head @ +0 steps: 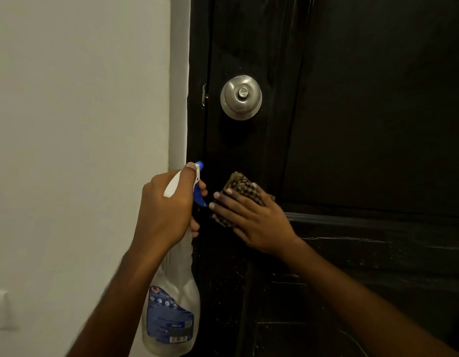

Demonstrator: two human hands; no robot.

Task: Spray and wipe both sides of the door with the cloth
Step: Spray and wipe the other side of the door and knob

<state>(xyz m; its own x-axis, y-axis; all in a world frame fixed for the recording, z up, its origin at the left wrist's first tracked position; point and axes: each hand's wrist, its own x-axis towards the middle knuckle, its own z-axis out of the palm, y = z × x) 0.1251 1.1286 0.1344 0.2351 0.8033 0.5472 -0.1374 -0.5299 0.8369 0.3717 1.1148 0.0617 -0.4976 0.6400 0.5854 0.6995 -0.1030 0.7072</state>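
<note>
A black panelled door (352, 112) fills the right of the view, with a round metal knob (240, 97) near its left edge. My left hand (166, 210) grips the neck of a white spray bottle (171, 313) with a blue trigger and nozzle, fingers curled round the trigger, the nozzle close to the door's edge. My right hand (251, 217) presses a checked brown cloth (240, 185) flat against the door below the knob, fingers spread over it. Wet streaks show on the lower panel.
A white wall (76, 124) and a pale door frame (179, 86) stand to the left of the door. A white wall switch plate (0, 310) sits at the lower left. A latch plate (204, 95) shows on the door's edge.
</note>
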